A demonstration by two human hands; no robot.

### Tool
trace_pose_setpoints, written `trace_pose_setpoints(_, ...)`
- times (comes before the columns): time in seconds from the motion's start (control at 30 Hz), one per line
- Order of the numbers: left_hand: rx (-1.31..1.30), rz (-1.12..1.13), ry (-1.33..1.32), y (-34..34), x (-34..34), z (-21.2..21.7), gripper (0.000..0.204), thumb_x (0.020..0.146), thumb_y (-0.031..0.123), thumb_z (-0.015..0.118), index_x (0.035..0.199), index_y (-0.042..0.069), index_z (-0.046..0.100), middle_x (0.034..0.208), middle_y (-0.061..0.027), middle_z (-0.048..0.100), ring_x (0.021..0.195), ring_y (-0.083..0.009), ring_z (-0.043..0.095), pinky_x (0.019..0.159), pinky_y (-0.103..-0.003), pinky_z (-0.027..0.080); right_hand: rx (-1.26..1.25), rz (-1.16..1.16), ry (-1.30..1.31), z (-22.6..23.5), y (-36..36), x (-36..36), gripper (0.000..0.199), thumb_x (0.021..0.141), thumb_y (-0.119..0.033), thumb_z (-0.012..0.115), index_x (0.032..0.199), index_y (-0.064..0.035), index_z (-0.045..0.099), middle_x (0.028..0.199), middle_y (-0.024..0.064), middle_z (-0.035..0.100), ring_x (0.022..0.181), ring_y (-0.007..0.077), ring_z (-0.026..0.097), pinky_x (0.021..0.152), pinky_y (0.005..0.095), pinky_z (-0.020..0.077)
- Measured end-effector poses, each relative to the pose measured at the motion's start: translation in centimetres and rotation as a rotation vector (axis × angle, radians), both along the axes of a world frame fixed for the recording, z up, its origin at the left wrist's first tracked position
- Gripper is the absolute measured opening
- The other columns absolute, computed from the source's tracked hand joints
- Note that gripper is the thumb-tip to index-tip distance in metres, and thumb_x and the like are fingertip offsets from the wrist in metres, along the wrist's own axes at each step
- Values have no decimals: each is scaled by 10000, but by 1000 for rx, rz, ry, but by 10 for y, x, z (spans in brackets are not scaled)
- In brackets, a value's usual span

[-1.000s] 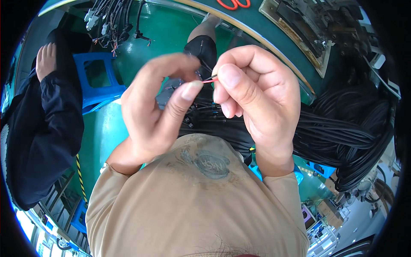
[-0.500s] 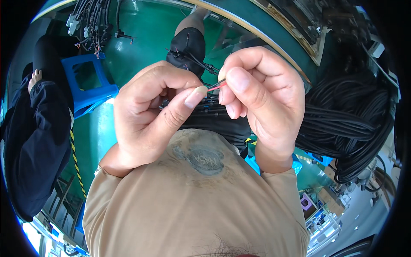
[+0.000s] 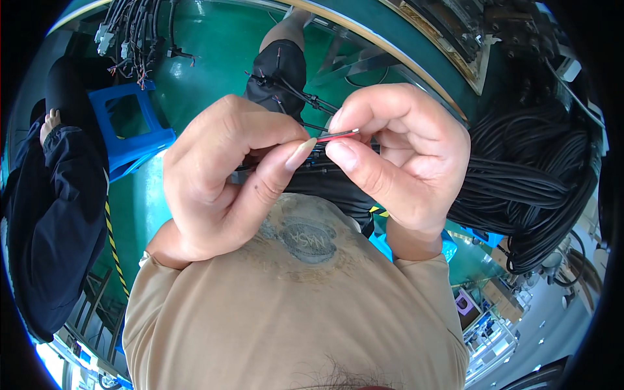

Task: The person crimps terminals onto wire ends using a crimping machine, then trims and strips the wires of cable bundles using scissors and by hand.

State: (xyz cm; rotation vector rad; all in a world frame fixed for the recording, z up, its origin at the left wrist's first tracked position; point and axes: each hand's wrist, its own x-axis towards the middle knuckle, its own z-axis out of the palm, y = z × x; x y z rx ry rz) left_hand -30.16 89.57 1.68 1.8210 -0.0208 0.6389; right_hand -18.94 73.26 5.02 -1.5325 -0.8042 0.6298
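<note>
A thin pair of wires [image 3: 338, 135], one red and one black, is pinched between the thumb and forefinger of my left hand [image 3: 224, 172]. Their pale tips point right, into the gap between the thumb and forefinger of my right hand [image 3: 413, 159]. That thumb and forefinger are apart, and the other right fingers curl loosely behind. Black cables with small branches [image 3: 312, 101] lie across my leg [image 3: 276, 71] beyond my hands. The rest of the held wires is hidden by my left fingers.
A large coil of black cable [image 3: 533, 175] is piled at right. A blue stool [image 3: 123, 123] and a person in dark clothes [image 3: 58, 195] are at left. Cable bundles with white connectors [image 3: 133, 39] hang at upper left. A table edge [image 3: 390, 49] curves across the top.
My right thumb and forefinger have parted from their pinch on the wires, baring the wire tips. My left hand keeps its pinch, and the view has shifted slightly.
</note>
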Motion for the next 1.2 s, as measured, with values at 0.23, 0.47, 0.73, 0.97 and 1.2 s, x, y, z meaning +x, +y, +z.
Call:
trace_pose_setpoints(0.23,77,-18,47,-2,-4,3,113,840,13,705,933,-31,656,829,-108,652,691,-171,576,603,-265,437,28,1,-48,-1,-2,-1,167,806,80,652,969,72,623,879,106,644,758,114,605,700,231,490)
trace_pose_setpoints(0.47,116,-10,73,-3,-5,4,124,818,13,723,921,-28,667,823,-104,664,680,-171,575,590,-265,440,48,-42,-29,-3,-3,-3,117,846,43,595,953,81,624,799,114,634,653,112,581,585,226,476)
trace_pose_setpoints(0.73,104,-48,20,-3,-1,0,121,829,39,721,917,-23,664,806,-99,654,660,-165,556,580,-268,432,-41,-105,-60,4,-3,-10,92,849,32,610,925,76,637,780,101,636,644,98,578,582,217,469)
trace_pose_setpoints(0.97,60,-64,45,-4,0,0,79,866,45,676,906,-21,662,802,-103,651,659,-168,555,583,-276,429,-29,-106,-17,1,-4,-7,90,847,24,615,917,75,639,759,84,627,634,85,568,563,204,449)
trace_pose_setpoints(1.2,28,-69,60,-4,0,-1,68,868,37,665,890,-26,652,809,-108,651,661,-168,558,580,-275,423,-20,-102,-64,-1,-4,-7,110,820,75,613,928,76,635,788,83,630,651,77,559,584,200,447)
